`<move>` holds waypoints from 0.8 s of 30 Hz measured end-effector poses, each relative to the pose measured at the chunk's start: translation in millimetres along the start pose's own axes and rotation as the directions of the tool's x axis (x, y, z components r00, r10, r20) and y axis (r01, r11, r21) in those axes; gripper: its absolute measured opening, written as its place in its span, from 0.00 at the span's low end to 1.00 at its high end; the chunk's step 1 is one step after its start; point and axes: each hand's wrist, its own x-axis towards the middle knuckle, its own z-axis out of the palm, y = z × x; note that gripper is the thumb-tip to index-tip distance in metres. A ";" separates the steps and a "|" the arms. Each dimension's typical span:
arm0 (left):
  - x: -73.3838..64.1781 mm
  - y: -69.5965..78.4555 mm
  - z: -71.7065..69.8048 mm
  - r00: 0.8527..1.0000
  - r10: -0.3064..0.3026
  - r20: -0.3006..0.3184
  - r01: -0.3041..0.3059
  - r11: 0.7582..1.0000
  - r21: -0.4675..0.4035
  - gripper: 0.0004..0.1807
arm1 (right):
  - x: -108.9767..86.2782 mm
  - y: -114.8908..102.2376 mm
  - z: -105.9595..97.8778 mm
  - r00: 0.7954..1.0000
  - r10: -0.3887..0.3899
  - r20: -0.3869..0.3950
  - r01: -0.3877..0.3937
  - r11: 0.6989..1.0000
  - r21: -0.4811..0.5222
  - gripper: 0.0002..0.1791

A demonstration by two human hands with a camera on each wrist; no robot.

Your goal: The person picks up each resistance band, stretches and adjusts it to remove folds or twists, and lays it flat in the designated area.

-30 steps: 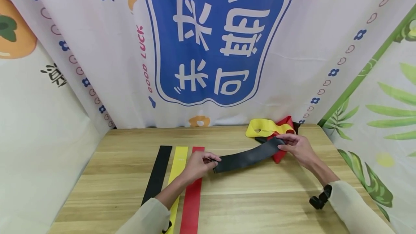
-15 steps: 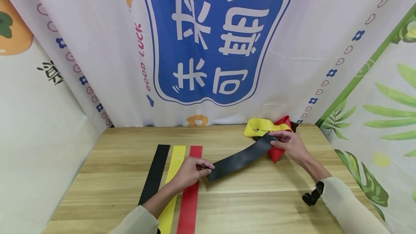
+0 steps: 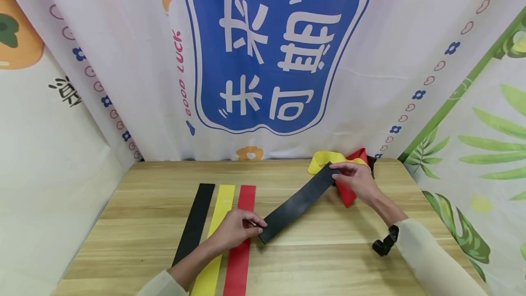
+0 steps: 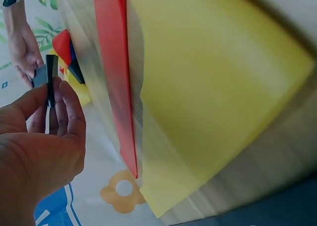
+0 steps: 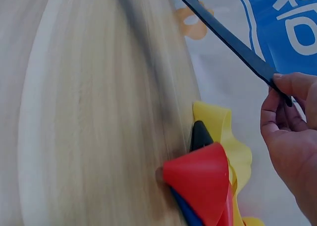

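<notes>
A black resistance band (image 3: pixel 296 204) is stretched flat between my two hands, slanting from upper right to lower left above the table. My left hand (image 3: pixel 236 229) pinches its near end between thumb and fingers, close over a red band (image 3: pixel 236 268) lying flat. At the far end, my right hand (image 3: pixel 357 182) pinches the black band in front of a loose pile. In the left wrist view, the held band (image 4: pixel 50 80) shows edge-on between thumb and fingers. The right wrist view has the band (image 5: pixel 233 42) running away from the pinching fingertips, its shadow on the wood.
Left of the red band lie a yellow band (image 3: pixel 222 202) and another black band (image 3: pixel 193 223), side by side on the wooden table (image 3: pixel 123 223). At the back right, a looped yellow band (image 3: pixel 324 159) and a folded red band (image 3: pixel 346 193) are heaped near the printed curtain (image 3: pixel 164 127).
Both hands have moved left and the left hand nearer the front, carrying the black band away from the pile. The band has gone from sagging to nearly straight and slants more steeply.
</notes>
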 end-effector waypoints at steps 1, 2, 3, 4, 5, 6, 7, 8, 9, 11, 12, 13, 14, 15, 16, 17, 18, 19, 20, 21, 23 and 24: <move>-1.3 -0.2 0.1 1.000 -0.009 0.010 0.009 1.000 -0.005 0.06 | 0.9 -1.0 1.5 1.000 0.000 0.002 0.000 1.000 -0.003 0.18; -2.5 -0.4 0.3 1.000 -0.016 0.021 0.016 1.000 -0.010 0.07 | 1.8 -2.2 3.2 1.000 -0.003 0.005 0.003 1.000 -0.007 0.18; -3.5 -0.6 0.4 0.999 -0.021 0.032 0.021 1.000 -0.013 0.08 | 3.0 -3.2 4.7 1.000 -0.008 0.009 0.008 1.000 -0.014 0.18; -4.4 -0.7 0.5 0.999 -0.026 0.043 0.027 1.000 -0.015 0.09 | 4.3 -4.5 6.4 1.000 -0.013 0.011 0.013 1.000 -0.017 0.17; -5.3 -0.6 0.5 0.998 -0.030 0.055 0.031 0.999 -0.016 0.10 | 5.6 -5.9 8.3 1.000 -0.019 0.014 0.019 1.000 -0.019 0.17; -6.1 -0.3 0.4 0.997 -0.034 0.068 0.036 0.999 -0.016 0.11 | 7.1 -7.2 10.2 1.000 -0.026 0.016 0.026 0.999 -0.021 0.17; -6.8 0.0 0.3 0.996 -0.037 0.082 0.039 0.999 -0.018 0.12 | 8.8 -8.4 12.0 0.999 -0.036 0.021 0.036 0.999 -0.020 0.17; -7.4 0.2 0.3 0.995 -0.039 0.094 0.041 0.999 -0.017 0.12 | 10.4 -9.4 14.0 0.999 -0.044 0.020 0.044 0.999 -0.019 0.17; -7.9 0.6 0.4 0.993 -0.041 0.108 0.043 0.999 -0.016 0.12 | 12.0 -10.4 16.0 0.999 -0.050 0.020 0.050 0.999 -0.014 0.17; -9.1 1.6 1.0 0.989 -0.052 0.137 0.057 0.998 -0.030 0.13 | 14.9 -12.1 20.3 0.998 -0.054 0.022 0.053 0.998 0.016 0.17; -9.8 2.1 1.5 0.987 -0.061 0.152 0.068 0.997 -0.044 0.13 | 16.2 -12.9 22.4 0.998 -0.054 0.026 0.053 0.998 0.036 0.17; -10.4 2.6 2.1 0.984 -0.069 0.163 0.079 0.995 -0.057 0.13 | 17.5 -13.6 24.4 0.998 -0.054 0.029 0.052 0.997 0.051 0.17; -11.1 2.8 2.9 0.982 -0.077 0.173 0.090 0.994 -0.068 0.12 | 18.6 -14.5 26.8 0.998 -0.051 0.031 0.048 0.996 0.069 0.18; -12.0 3.3 3.7 0.980 -0.087 0.181 0.103 0.991 -0.084 0.12 | 19.7 -15.4 29.0 0.998 -0.048 0.034 0.045 0.995 0.084 0.18; -13.0 3.6 4.3 0.977 -0.098 0.187 0.118 0.988 -0.097 0.12 | 20.6 -16.4 31.0 0.998 -0.044 0.038 0.040 0.995 0.095 0.17; -13.9 3.8 4.9 0.975 -0.109 0.192 0.130 0.986 -0.103 0.11 | 21.4 -17.5 33.0 0.998 -0.046 0.042 0.041 0.995 0.093 0.17; -14.9 4.0 5.3 0.974 -0.119 0.195 0.141 0.984 -0.107 0.11 | 22.4 -18.0 34.7 0.998 -0.050 0.046 0.045 0.995 0.093 0.17; -15.7 4.1 5.6 0.973 -0.125 0.195 0.147 0.984 -0.103 0.10 | 23.3 -18.6 36.5 0.997 -0.052 0.048 0.048 0.995 0.091 0.17; -16.5 4.2 5.7 0.972 -0.134 0.195 0.156 0.983 -0.098 0.09 | 24.2 -19.1 38.4 0.997 -0.058 0.052 0.053 0.994 0.090 0.17; -17.2 4.3 5.7 0.971 -0.143 0.194 0.163 0.982 -0.092 0.09 | 24.9 -19.9 40.1 0.997 -0.063 0.054 0.058 0.994 0.088 0.17; -18.7 4.2 5.7 0.968 -0.156 0.194 0.174 0.982 -0.079 0.08 | 26.3 -21.1 43.6 0.995 -0.074 0.062 0.068 0.994 0.084 0.17; -19.4 3.9 5.8 0.967 -0.160 0.196 0.177 0.981 -0.075 0.08 | 27.1 -21.6 45.5 0.995 -0.078 0.067 0.073 0.994 0.083 0.16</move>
